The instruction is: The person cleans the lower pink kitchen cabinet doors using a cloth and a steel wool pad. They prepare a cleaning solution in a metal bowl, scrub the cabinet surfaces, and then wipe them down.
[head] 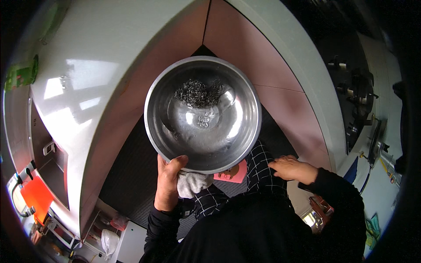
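My left hand (169,180) grips the near rim of a round stainless steel bowl (204,144), its thumb over the edge. A light grey cloth (194,184) is bunched in the same hand beneath the rim. Inside the bowl, towards its far side, lies a dark, curly clump (199,93) that looks like steel wool or dried seaweed; which one I cannot tell. The bowl's bottom is shiny and bears embossed characters. To the right of the bowl, my right hand (291,168) hangs over my checked trouser leg, fingers loosely bent, with no object visible in it.
A glossy white countertop (131,19) curves along the left, above pinkish cabinet doors (269,95). At the right is a black gas hob (345,88). A dark ribbed mat (128,177) covers the floor. An orange board (37,197) stands at the lower left.
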The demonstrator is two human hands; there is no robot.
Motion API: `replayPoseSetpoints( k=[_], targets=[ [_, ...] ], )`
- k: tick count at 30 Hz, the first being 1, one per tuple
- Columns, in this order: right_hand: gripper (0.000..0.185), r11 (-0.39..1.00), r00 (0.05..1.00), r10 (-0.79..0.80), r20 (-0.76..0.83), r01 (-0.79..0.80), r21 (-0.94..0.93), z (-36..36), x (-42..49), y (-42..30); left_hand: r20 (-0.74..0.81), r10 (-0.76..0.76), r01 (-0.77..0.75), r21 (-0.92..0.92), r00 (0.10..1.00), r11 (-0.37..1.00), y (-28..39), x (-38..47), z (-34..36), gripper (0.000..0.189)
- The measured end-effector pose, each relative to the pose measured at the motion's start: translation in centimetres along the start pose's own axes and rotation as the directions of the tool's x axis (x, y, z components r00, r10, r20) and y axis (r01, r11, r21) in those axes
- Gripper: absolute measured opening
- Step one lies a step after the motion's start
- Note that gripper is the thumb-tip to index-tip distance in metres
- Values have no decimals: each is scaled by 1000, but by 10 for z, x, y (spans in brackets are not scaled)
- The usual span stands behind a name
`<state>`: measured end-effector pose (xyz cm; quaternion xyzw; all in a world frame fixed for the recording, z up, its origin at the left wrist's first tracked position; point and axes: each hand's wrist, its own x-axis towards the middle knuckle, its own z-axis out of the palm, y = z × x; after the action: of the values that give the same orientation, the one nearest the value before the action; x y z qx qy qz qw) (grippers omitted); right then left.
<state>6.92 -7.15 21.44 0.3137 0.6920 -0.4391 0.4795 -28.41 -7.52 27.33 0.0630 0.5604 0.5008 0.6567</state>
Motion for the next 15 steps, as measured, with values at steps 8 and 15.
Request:
replayPoseSetpoints(
  k=[8, 15],
  targets=[
    [35, 959, 970, -9, -242, 77, 272, 81, 227, -12, -45, -32, 35, 66, 998, 997, -38, 59, -17, 47],
    [54, 970, 816, -113, -567, 214, 114, 153, 326, -42, -65, -74, 81, 118, 995, 990, -67, 94, -46, 46]
  ],
)
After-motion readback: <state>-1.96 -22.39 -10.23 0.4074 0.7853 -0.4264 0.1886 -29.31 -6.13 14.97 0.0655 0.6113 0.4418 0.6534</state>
